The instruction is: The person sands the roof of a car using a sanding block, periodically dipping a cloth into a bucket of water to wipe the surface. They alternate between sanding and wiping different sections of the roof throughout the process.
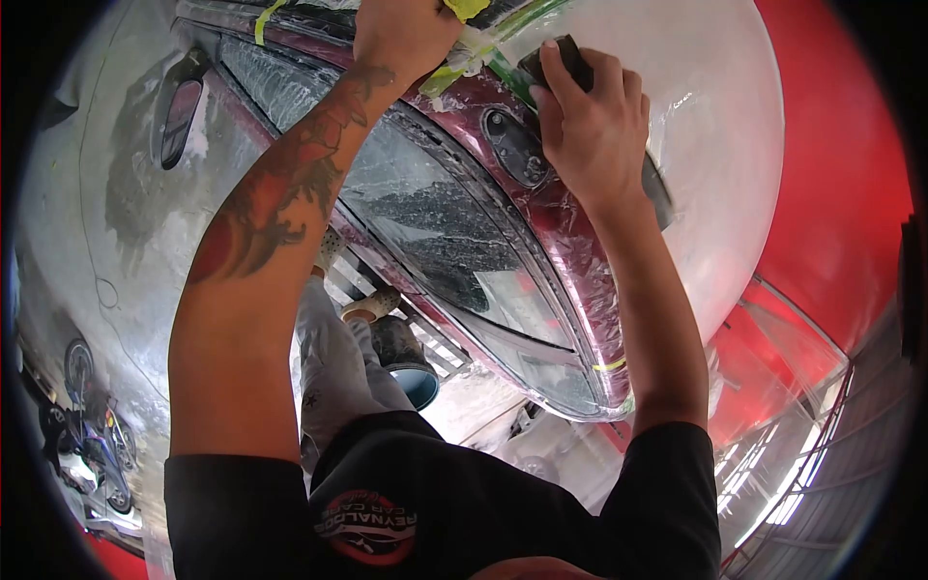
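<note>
The car's pale, dull panel (720, 145) fills the upper right, beside plastic-covered dark red bodywork (570, 227) and a side window (425, 203). My right hand (597, 121) is closed round a black block (570, 63) against the edge of the pale panel. At the top edge my left hand (406, 34) is closed near a yellow-green piece (466, 8), its fingertips partly cut off by the frame. Strips of yellow-green tape (443, 79) lie between the two hands. What the left fingers hold, if anything, cannot be made out.
A side mirror (181, 108) juts out at the left. Below the car's side are a dark bucket (411, 377) and a slatted platform (435, 338) under my feet. A motorcycle (101, 435) stands at the lower left. Red surfaces (831, 145) rise at the right.
</note>
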Demonstrator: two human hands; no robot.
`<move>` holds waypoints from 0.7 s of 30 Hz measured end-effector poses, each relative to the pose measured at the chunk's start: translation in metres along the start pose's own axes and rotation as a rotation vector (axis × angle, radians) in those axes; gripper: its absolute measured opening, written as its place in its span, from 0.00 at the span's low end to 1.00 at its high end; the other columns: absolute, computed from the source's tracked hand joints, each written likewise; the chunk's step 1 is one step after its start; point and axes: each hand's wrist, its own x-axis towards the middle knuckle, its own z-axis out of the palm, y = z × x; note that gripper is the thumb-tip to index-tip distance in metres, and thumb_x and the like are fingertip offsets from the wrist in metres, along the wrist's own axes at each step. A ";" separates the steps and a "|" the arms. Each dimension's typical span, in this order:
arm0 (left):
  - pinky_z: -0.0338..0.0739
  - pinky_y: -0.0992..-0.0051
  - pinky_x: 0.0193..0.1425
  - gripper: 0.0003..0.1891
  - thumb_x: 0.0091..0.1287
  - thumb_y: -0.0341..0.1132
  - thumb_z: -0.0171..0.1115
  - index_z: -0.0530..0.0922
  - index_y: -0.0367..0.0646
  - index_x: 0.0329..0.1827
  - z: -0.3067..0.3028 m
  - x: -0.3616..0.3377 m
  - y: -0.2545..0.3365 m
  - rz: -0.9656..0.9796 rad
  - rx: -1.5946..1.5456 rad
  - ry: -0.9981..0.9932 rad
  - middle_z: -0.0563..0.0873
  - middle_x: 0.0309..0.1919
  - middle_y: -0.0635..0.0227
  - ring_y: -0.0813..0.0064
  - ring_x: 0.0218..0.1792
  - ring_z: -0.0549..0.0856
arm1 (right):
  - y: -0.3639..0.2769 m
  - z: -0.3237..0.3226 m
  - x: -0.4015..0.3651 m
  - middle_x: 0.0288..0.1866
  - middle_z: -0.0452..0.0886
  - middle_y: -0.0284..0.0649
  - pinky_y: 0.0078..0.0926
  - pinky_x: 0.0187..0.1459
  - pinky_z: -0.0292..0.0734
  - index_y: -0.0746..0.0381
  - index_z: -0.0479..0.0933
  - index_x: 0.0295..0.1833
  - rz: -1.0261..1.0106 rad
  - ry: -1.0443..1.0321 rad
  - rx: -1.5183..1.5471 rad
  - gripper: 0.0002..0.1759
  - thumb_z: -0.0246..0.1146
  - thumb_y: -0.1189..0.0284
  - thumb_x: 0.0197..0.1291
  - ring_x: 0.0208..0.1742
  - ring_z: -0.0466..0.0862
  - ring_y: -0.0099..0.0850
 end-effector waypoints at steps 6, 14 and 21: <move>0.75 0.56 0.62 0.23 0.60 0.28 0.70 0.77 0.40 0.60 0.001 -0.003 0.001 0.008 -0.001 -0.006 0.81 0.55 0.48 0.44 0.58 0.80 | 0.010 0.011 0.029 0.55 0.81 0.43 0.48 0.48 0.78 0.46 0.83 0.63 0.101 0.012 -0.129 0.24 0.70 0.67 0.59 0.48 0.82 0.48; 0.75 0.57 0.62 0.23 0.59 0.27 0.69 0.78 0.40 0.60 0.002 -0.001 -0.001 0.024 -0.001 0.011 0.81 0.55 0.49 0.45 0.58 0.80 | 0.043 0.003 0.050 0.57 0.80 0.52 0.51 0.54 0.76 0.58 0.80 0.63 0.177 -0.063 -0.046 0.25 0.68 0.71 0.57 0.52 0.80 0.53; 0.75 0.58 0.63 0.24 0.59 0.25 0.69 0.77 0.40 0.61 -0.002 0.000 0.003 -0.022 -0.031 -0.011 0.81 0.56 0.49 0.45 0.59 0.80 | 0.004 -0.013 0.034 0.51 0.80 0.51 0.50 0.52 0.76 0.57 0.80 0.62 -0.028 -0.093 0.029 0.25 0.66 0.74 0.57 0.50 0.79 0.53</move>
